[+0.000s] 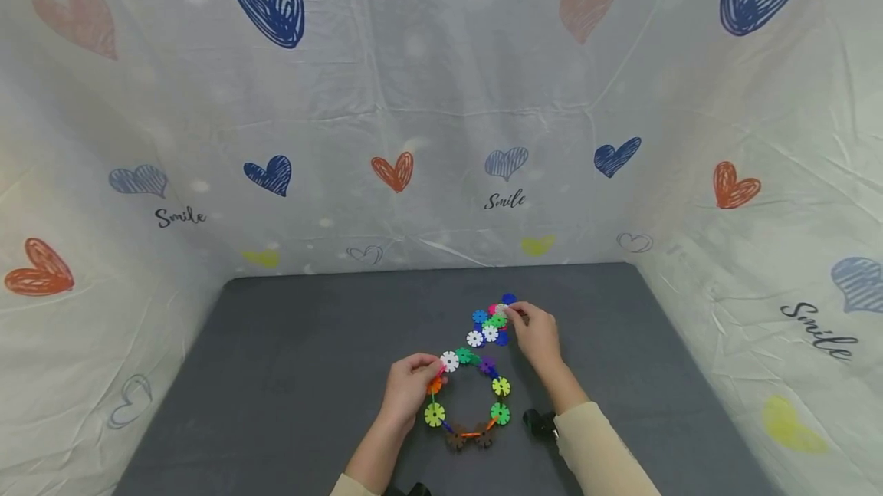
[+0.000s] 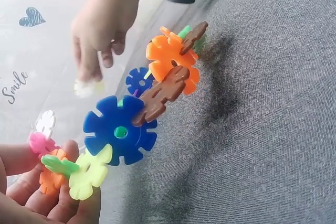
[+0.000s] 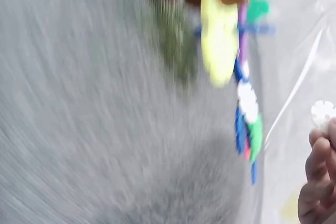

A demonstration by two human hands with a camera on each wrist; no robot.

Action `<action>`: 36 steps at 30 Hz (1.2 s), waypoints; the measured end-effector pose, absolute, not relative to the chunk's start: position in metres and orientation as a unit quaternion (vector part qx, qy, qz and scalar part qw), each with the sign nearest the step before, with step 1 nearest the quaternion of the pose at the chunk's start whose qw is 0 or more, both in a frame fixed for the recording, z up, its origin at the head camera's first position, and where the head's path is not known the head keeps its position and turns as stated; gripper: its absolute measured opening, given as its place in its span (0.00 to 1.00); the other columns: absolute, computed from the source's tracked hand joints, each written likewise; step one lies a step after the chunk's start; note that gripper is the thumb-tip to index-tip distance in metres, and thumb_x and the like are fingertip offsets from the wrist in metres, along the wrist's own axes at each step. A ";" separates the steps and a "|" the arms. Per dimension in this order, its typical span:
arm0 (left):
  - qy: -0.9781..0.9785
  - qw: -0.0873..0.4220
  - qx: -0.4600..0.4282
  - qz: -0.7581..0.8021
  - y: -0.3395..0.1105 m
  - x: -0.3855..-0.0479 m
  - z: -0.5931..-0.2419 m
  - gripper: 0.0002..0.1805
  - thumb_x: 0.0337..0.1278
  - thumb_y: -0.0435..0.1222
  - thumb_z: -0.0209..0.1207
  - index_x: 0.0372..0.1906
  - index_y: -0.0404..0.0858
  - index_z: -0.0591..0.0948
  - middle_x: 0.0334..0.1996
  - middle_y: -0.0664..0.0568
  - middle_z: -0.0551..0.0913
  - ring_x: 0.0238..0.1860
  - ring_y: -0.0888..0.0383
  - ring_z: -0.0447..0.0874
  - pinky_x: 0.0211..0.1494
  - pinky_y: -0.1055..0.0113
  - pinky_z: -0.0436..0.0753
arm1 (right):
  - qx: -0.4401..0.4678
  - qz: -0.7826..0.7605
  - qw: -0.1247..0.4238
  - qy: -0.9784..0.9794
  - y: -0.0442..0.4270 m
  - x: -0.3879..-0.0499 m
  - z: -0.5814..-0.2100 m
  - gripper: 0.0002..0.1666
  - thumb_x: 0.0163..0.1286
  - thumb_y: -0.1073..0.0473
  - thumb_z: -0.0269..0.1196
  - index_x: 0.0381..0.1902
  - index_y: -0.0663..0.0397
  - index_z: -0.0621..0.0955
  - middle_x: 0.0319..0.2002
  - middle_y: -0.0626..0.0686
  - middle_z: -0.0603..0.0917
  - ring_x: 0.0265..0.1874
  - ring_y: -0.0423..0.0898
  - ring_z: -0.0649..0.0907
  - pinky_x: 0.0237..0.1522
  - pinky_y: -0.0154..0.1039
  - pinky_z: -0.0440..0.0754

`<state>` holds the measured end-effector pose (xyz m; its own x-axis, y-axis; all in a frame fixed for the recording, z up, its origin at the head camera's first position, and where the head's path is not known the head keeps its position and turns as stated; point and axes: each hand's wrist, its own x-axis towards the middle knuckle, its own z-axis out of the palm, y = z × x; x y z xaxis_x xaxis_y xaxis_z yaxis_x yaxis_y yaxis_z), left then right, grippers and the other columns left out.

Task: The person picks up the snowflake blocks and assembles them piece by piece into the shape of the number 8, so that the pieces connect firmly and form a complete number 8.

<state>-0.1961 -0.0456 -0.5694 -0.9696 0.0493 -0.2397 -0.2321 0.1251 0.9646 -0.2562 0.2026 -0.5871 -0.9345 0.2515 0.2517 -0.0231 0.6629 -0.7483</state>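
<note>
A ring of linked plastic snowflake discs in several colours stands on the table, its lower left marked by a yellow-green disc (image 1: 434,415). My left hand (image 1: 407,385) pinches the ring's left side near an orange disc (image 2: 52,174) and a pink disc (image 2: 42,144). At the ring's top a white disc (image 1: 450,361) sits beside that hand. My right hand (image 1: 538,335) is over a small pile of loose discs, and its fingertips pinch a white disc (image 3: 322,113). A blue disc (image 1: 479,316) and a green disc (image 3: 255,135) lie in the pile.
The dark grey table (image 1: 297,350) ends at a pale curtain (image 1: 441,97) printed with hearts. A black wrist device (image 1: 539,424) is by the right sleeve (image 1: 600,450). The loose discs lie just beyond the ring.
</note>
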 end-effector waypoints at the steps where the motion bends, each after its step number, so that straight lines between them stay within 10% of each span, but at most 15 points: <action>1: 0.743 0.107 -0.063 0.658 -0.046 -0.196 -0.570 0.10 0.68 0.38 0.63 0.41 0.32 0.85 0.34 0.46 0.87 0.35 0.50 0.88 0.42 0.64 0.85 | -0.047 0.413 0.171 -0.893 0.200 -0.253 -0.586 0.11 0.73 0.53 0.65 0.42 0.54 0.88 0.33 0.54 0.89 0.26 0.44 0.82 0.28 0.39 0.79; 18: 0.744 0.099 -0.074 0.657 -0.049 -0.199 -0.568 0.10 0.69 0.36 0.61 0.41 0.32 0.85 0.38 0.42 0.86 0.34 0.53 0.86 0.41 0.65 0.85 | 0.099 0.493 0.111 -0.857 0.161 -0.205 -0.579 0.03 0.69 0.60 0.68 0.40 0.52 0.86 0.29 0.52 0.88 0.21 0.43 0.83 0.26 0.31 0.81; 36: 0.750 0.070 -0.089 0.652 -0.047 -0.201 -0.567 0.09 0.67 0.36 0.63 0.39 0.33 0.86 0.34 0.45 0.86 0.32 0.54 0.86 0.38 0.66 0.84 | 0.208 0.381 0.215 -0.874 0.150 -0.202 -0.582 0.06 0.60 0.61 0.75 0.35 0.46 0.89 0.29 0.44 0.89 0.21 0.28 0.77 0.25 0.27 0.78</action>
<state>-0.2011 -0.0473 -0.5674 -0.9744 -0.0412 -0.2212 -0.2248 0.1351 0.9650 -0.2016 0.1503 -0.5820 -0.8204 -0.1999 0.5358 -0.5287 0.6222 -0.5774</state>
